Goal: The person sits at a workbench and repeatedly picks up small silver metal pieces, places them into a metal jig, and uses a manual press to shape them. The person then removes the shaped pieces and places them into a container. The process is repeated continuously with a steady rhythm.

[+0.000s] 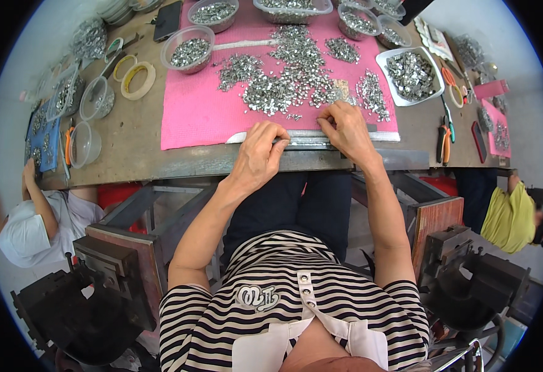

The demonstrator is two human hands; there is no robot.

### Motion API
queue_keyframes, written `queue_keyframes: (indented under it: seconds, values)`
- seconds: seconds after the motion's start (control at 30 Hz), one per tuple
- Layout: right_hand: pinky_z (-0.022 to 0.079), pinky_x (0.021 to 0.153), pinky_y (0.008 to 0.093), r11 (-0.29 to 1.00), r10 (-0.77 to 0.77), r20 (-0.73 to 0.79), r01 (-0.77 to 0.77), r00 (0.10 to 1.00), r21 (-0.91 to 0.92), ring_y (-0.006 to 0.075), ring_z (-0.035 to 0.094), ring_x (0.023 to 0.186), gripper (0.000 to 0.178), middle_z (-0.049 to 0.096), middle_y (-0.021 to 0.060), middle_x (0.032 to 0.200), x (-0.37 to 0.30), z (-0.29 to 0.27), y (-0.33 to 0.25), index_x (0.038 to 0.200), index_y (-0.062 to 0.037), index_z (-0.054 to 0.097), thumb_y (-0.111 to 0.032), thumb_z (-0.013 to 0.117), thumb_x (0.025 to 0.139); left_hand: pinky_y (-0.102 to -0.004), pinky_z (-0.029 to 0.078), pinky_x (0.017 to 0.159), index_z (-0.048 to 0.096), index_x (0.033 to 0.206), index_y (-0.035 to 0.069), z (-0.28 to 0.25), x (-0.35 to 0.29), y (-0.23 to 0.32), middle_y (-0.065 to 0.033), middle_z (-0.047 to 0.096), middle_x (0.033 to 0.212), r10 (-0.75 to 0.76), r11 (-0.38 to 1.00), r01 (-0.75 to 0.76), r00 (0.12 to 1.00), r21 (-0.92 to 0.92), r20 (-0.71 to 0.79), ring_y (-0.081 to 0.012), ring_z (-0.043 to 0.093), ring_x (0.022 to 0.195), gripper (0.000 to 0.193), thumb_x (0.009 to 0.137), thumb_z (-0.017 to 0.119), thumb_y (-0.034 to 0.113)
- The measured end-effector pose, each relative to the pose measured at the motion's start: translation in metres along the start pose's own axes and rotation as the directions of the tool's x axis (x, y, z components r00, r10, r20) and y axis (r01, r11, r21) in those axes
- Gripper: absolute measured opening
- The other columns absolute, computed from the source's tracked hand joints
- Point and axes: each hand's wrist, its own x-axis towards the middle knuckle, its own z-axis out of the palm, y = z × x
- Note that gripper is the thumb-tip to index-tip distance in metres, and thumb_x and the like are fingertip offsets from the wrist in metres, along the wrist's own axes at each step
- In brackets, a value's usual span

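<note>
My left hand (258, 155) is closed, thumb and fingertips drawn together at the left end of a narrow silvery metal strip (310, 142) along the table's front edge. Over the strip's right end, my right hand (348, 133) is pinched at the fingertips. Whatever either pinch holds is too small or hidden to make out. Just beyond both hands, a spread of small shiny metal pieces (278, 92) lies on a pink mat (188, 118). A small tan block (341, 87) sits among the pieces, behind my right hand.
A white square tray (440, 85) of metal pieces stands at right, and a clear round tub (207, 60) of them at left. Tape rolls (139, 81) and pliers (444, 140) lie on the table. Two people sit at the sides, one in a white top (36, 226), one in yellow-green (512, 217).
</note>
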Motion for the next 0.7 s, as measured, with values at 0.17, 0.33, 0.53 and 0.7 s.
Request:
queue_keyframes:
  seconds: [0.17,0.33,0.53,0.7]
  values:
    - [0.042,0.078,0.0404,0.970,-0.101,-0.025,0.093,0.995,-0.225,0.0282,0.061,0.079,0.010,0.061,0.0086,0.081,-0.001,-0.008,0.001,0.087,-0.0040,0.065,-0.010,0.073,0.085,-0.0427,0.047,0.078,0.060,0.096,0.000,0.003,-0.001,-0.001,-0.0130,0.061,0.091,0.064,0.997,-0.064,0.998,0.054,0.002,-0.0331,0.058,0.085,0.011,0.087,0.065,-0.004]
    - [0.042,0.076,0.0402,0.991,-0.083,0.023,0.085,0.996,-0.103,0.0276,0.061,0.077,0.010,0.061,0.0078,0.080,0.002,-0.008,0.000,0.086,-0.0041,0.068,-0.011,0.076,0.084,-0.0427,0.050,0.075,0.059,0.095,0.000,0.003,0.000,0.007,-0.0129,0.059,0.089,0.139,0.973,-0.142,0.990,0.184,0.025,-0.0321,0.059,0.083,0.012,0.086,0.066,-0.004]
    - [0.045,0.081,0.0447,1.000,-0.012,0.066,0.013,0.998,-0.023,0.0321,0.062,0.085,0.010,0.062,0.0118,0.083,-0.001,-0.008,0.002,0.089,-0.0039,0.070,-0.013,0.074,0.086,-0.0420,0.052,0.079,0.065,0.099,-0.001,0.008,-0.008,0.008,-0.0132,0.066,0.096,0.169,0.966,-0.157,0.985,0.204,-0.043,-0.0320,0.065,0.088,0.016,0.084,0.071,-0.003]
    - [0.047,0.078,0.0456,0.999,-0.019,0.038,0.020,0.999,-0.030,0.0343,0.062,0.082,0.009,0.063,0.0129,0.083,0.000,-0.006,0.005,0.089,-0.0031,0.070,-0.011,0.072,0.087,-0.0419,0.049,0.082,0.071,0.099,0.003,0.002,-0.006,0.000,-0.0094,0.068,0.096,0.226,0.954,-0.207,0.972,0.218,-0.065,-0.0277,0.064,0.088,0.014,0.085,0.075,0.004]
